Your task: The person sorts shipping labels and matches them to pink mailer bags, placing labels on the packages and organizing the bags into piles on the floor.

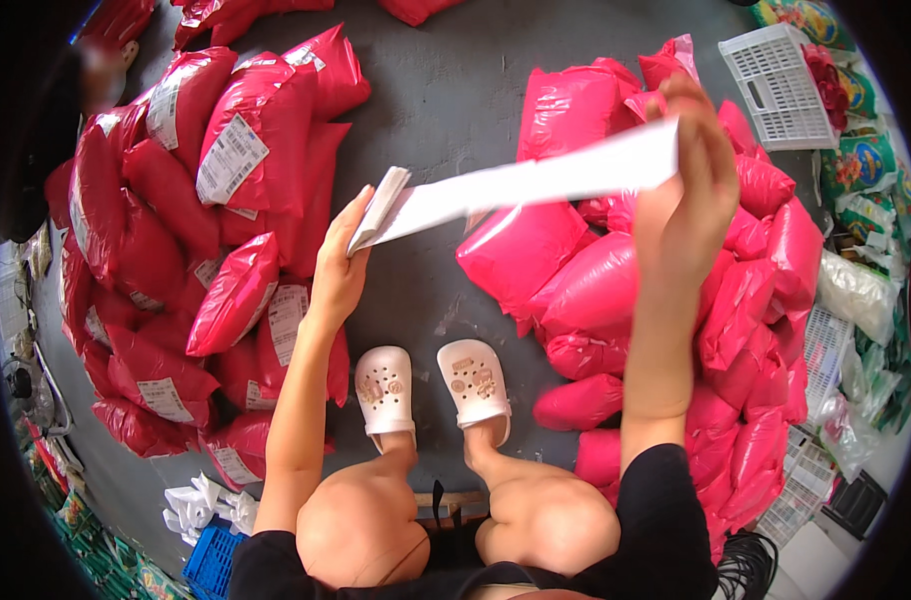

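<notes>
My left hand (341,262) grips a folded stack of white label paper (380,208) above the grey floor. From that stack a white strip (534,178) stretches across to my right hand (684,172), which is blurred at its far end; whether the fingers pinch it cannot be told. To the left lies a heap of red plastic mailing bags (257,135), many bearing printed labels. Beneath and around my right forearm is a second heap of pink-red mailing bags (590,285), on which no labels show.
White plastic crates (782,90) and green printed packages (860,161) line the right edge. Crumpled white paper (204,504) and a blue plastic basket (214,559) are at the lower left. Black cable (748,566) lies coiled at the lower right. A person is partly visible at the upper left.
</notes>
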Motion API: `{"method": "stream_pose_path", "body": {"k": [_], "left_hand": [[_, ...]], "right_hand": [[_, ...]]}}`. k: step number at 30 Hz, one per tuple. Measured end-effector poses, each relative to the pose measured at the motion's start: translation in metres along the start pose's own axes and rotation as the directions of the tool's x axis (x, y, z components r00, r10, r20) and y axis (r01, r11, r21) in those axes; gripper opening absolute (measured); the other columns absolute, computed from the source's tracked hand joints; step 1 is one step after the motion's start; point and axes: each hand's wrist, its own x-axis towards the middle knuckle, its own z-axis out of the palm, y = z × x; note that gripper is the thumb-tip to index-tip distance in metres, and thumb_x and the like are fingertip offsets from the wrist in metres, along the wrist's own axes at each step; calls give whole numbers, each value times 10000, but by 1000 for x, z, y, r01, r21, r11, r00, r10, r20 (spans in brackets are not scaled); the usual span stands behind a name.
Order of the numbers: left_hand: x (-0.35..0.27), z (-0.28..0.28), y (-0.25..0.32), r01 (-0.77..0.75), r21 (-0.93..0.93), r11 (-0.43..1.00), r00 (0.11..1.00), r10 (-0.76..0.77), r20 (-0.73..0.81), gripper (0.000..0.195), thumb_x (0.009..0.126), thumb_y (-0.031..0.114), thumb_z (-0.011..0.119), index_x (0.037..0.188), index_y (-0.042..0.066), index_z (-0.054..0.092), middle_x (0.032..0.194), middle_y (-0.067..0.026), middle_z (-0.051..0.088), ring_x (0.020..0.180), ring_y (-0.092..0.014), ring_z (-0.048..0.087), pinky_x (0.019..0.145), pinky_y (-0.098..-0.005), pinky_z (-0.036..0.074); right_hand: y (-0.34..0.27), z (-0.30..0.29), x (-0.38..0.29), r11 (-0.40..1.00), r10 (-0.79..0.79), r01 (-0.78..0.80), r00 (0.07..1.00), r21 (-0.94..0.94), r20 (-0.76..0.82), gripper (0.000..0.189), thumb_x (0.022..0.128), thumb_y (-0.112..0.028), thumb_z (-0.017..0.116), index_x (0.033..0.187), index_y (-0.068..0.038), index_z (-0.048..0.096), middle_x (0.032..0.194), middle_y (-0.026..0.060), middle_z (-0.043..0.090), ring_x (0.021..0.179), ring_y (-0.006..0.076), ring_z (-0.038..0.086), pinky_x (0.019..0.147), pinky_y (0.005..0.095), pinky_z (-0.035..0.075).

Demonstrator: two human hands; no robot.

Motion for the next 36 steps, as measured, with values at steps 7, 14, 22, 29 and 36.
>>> {"method": "stream_pose_path", "body": {"k": [7,14,22,29,36], "left_hand": [[-46,12,-33,360,-368,857,918,-397,-27,309,990,175,432,1220,-25,482,1098,-40,559,1035,-108,482,911,-245,372],[-42,15,-27,349,-382,856,930,-367,27,293,990,177,434,1194,-21,505,1091,-32,563,1029,-110,484,905,-256,378],[-44,11,-24,427,-424,798,892,-448,56,278,976,165,461,1172,-26,510,1064,-41,569,993,-101,491,866,-251,401],[-40,15,-16,360,-457,813,925,-373,65,270,971,153,465,1174,-17,520,1072,-25,577,1010,-102,501,895,-254,391],[-39,11,-21,350,-541,765,935,-317,157,396,971,172,449,1324,-2,408,1225,-89,526,1153,-152,461,994,-300,370]], "right_hand": [[138,-80,105,860,289,-360,928,-362,-235,216,758,-186,759,882,-30,675,831,32,669,790,123,611,781,228,461],[221,-138,93,-144,44,21,999,-989,15,552,724,-348,735,1191,-102,575,1264,106,517,1236,300,417,973,523,333],[209,-110,75,-208,213,662,749,-720,627,596,895,-440,482,1344,-52,425,1391,130,420,1302,272,371,1093,440,242],[214,-135,42,-182,540,680,673,-711,505,725,882,-539,439,1417,-69,302,1480,120,284,1380,251,239,1126,452,147],[169,-162,20,-87,-8,-73,997,-994,-73,559,722,-391,740,1060,9,544,1026,197,570,951,364,554,867,443,426]]}}
